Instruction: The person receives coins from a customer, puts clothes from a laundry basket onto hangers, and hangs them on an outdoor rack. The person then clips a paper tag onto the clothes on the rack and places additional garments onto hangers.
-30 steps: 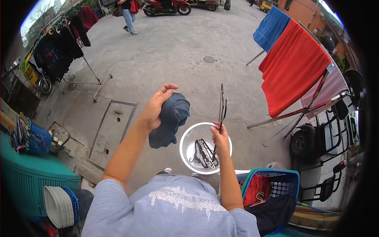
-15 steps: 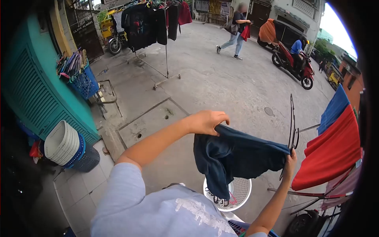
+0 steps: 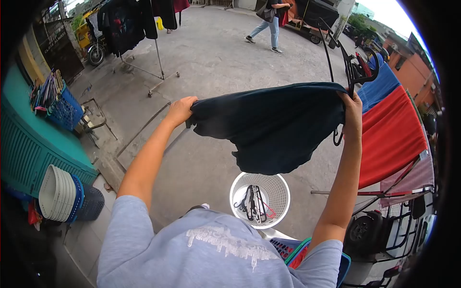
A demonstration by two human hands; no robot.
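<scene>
A dark navy garment (image 3: 273, 125) is stretched out in front of me between both hands; its exact kind is hard to make out. My left hand (image 3: 181, 109) is closed on its left end. On the other side, my right hand (image 3: 353, 113) grips the garment's right corner and also has black clothes hangers (image 3: 349, 67) in it, their hooks sticking up above the fingers. Below the cloth stands a white perforated basket (image 3: 283, 211) with several black hangers (image 3: 254, 204) and a pink one inside.
A red cloth (image 3: 391, 137) and a blue cloth (image 3: 379, 89) hang on a rack to the right. Dark clothes (image 3: 122, 29) hang on a wheeled rack ahead. Stacked baskets (image 3: 57, 194) and a blue basket of hangers (image 3: 65, 110) stand left. A person (image 3: 271, 21) walks along the street.
The garment has gone from bunched to spread out and is raised. My left hand has moved left, and my right hand has lifted with the hangers. The view has shifted.
</scene>
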